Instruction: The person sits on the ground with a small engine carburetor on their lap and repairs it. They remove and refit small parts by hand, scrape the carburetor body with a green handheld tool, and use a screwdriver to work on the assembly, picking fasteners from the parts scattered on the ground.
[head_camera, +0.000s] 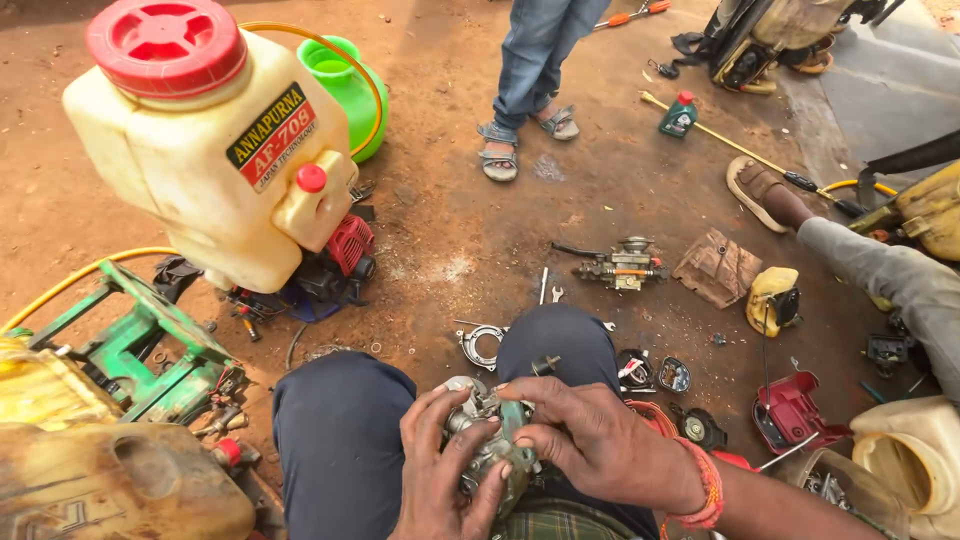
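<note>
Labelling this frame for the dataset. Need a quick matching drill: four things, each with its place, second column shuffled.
Things:
1. grey metal engine part
2. cream plastic sprayer tank with red round cap
3. small green bottle with red cap
4. red plastic cover

Places:
A. on the dirt near the top, beside a long yellow rod
B. top left, above a small red engine
C. held in left hand and right hand, over the lap
D. on the ground at lower right

Pairs: 1-C, 2-B, 3-A, 4-D

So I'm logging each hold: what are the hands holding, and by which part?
Both hands, left hand and right hand, hold a small metal engine part by its sides, over the lap.
</note>
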